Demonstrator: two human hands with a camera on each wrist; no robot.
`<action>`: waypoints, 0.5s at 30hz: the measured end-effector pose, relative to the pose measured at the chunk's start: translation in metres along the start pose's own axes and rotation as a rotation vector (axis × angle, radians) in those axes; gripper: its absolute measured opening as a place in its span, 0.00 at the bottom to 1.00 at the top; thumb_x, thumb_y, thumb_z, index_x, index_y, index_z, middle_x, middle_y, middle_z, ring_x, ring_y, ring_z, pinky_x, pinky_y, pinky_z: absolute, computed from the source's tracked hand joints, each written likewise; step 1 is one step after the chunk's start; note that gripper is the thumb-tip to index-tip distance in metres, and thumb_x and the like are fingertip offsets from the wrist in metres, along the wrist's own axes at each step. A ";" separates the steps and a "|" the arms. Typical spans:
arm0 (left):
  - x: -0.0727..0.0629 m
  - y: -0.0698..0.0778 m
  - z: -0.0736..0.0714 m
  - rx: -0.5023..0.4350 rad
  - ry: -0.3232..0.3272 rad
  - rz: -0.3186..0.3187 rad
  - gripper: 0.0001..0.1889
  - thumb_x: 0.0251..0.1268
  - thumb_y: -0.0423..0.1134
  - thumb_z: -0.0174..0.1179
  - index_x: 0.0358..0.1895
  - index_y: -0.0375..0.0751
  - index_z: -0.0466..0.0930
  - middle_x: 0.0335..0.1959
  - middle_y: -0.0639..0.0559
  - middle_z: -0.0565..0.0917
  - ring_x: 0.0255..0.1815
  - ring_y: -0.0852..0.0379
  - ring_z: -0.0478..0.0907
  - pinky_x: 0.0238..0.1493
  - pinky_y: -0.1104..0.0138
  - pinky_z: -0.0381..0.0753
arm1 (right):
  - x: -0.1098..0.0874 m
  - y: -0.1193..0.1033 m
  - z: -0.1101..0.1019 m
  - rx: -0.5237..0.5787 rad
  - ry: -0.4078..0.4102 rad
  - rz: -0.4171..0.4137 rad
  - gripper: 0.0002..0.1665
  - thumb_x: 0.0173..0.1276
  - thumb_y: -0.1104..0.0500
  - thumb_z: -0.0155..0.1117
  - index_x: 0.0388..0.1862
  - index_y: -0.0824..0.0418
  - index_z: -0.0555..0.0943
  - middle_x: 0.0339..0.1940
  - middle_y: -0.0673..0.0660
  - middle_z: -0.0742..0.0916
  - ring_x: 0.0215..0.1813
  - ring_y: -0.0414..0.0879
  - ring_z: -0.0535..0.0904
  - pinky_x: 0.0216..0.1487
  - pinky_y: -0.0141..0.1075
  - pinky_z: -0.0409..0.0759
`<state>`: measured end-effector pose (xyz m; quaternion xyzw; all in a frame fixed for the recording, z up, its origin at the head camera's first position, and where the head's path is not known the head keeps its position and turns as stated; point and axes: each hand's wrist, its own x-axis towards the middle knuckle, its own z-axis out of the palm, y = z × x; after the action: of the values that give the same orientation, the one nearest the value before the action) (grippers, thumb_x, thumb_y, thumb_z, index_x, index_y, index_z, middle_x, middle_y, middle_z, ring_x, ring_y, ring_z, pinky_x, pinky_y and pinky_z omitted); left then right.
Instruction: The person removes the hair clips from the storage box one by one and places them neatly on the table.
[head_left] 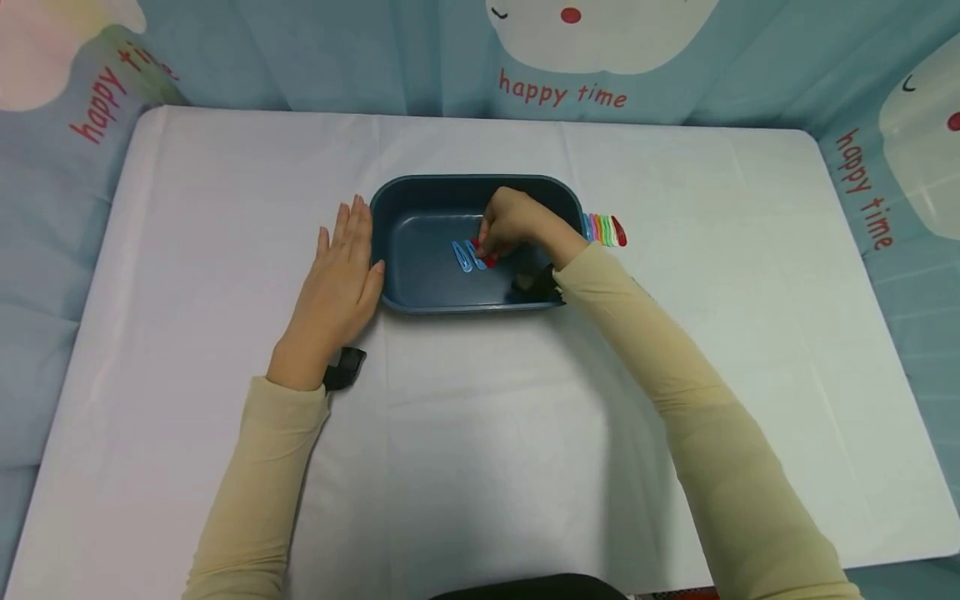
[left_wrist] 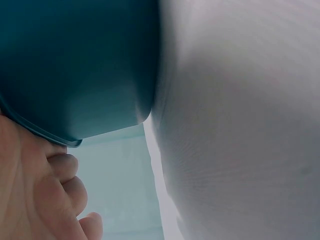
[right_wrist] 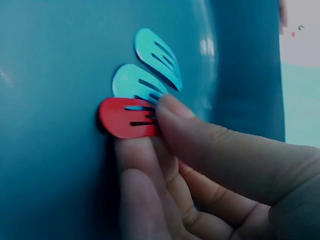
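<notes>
A dark blue rectangular tray stands on the white-covered table. Inside it, my right hand pinches a red snap hair clip between thumb and fingers. Two blue snap hair clips lie side by side on the tray floor; in the right wrist view the red clip partly overlaps the nearer blue clip. My left hand lies with straight fingers along the tray's left outer side, touching its rim. The left wrist view shows the tray's outer wall above the fingers.
Just outside the tray's right end, a row of hair clips in several colours lies on the table, partly hidden by the tray rim. A light blue printed curtain hangs around the table's back and sides.
</notes>
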<state>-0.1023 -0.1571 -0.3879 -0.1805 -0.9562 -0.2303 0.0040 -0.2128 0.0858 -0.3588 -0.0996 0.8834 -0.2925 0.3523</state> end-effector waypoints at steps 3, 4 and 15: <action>0.001 0.000 0.000 0.000 -0.001 0.002 0.33 0.75 0.42 0.36 0.74 0.32 0.33 0.75 0.42 0.37 0.75 0.48 0.31 0.70 0.49 0.33 | -0.002 0.000 -0.003 0.028 0.002 0.005 0.06 0.59 0.67 0.68 0.25 0.68 0.81 0.25 0.56 0.84 0.26 0.42 0.81 0.32 0.33 0.81; 0.001 0.000 0.000 0.002 -0.002 0.002 0.33 0.75 0.42 0.36 0.74 0.31 0.33 0.75 0.41 0.37 0.75 0.48 0.31 0.70 0.49 0.33 | -0.003 -0.001 -0.003 0.036 0.003 0.000 0.06 0.60 0.67 0.67 0.25 0.68 0.81 0.25 0.56 0.84 0.26 0.42 0.81 0.32 0.32 0.81; 0.000 0.001 0.000 0.005 -0.014 -0.012 0.33 0.75 0.41 0.36 0.74 0.32 0.31 0.76 0.43 0.35 0.75 0.47 0.31 0.71 0.50 0.32 | -0.027 0.009 -0.013 0.260 0.074 -0.149 0.05 0.62 0.68 0.64 0.29 0.70 0.82 0.24 0.56 0.84 0.25 0.43 0.78 0.36 0.36 0.81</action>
<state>-0.1018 -0.1566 -0.3875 -0.1762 -0.9580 -0.2264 -0.0036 -0.2018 0.1087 -0.3413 -0.1079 0.8406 -0.4331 0.3069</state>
